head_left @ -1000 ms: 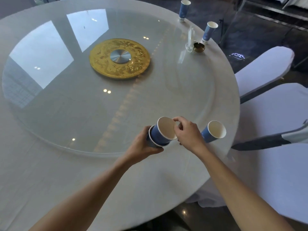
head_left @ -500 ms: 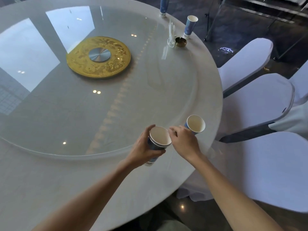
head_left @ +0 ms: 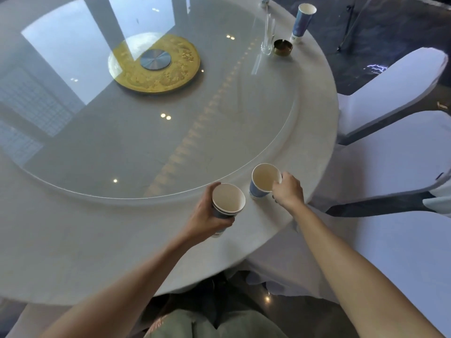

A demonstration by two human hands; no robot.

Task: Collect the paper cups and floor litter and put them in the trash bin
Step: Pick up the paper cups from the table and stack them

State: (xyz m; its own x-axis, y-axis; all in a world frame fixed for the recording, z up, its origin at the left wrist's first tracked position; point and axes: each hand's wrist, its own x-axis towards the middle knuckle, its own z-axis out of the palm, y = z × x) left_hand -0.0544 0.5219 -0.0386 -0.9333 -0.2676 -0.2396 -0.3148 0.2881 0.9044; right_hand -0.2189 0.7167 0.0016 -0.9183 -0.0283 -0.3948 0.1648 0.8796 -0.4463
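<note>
In the head view, a large round counter draped in white cloth fills most of the frame, with a round glass turntable lying on it and a gold disc with a silver hub at its centre, in the upper left-centre.

At lower centre, the left hand has its fingers and thumb curled round a nested stack of blue paper cups with white insides; at least two rims show one inside the other. The stack tilts its mouth toward the camera and sits just outside the turntable's near edge.

Just to the right of the stack, a single blue paper cup with a white inside is tilted, its base at the cloth near the counter's edge. The right hand holds it at the right side of the rim, fingers curled over the lip. The two cups are near each other but apart.

In the upper right, a tall blue paper cup stands upright on the cloth rim. Just beside it is a small brass-coloured ashtray, and next to that a clear glass holder. The base of another cup barely shows at the top edge.

Chairs in white covers stand along the right side of the frame, over a dark glossy floor. Grey-green trousers show at bottom centre.
</note>
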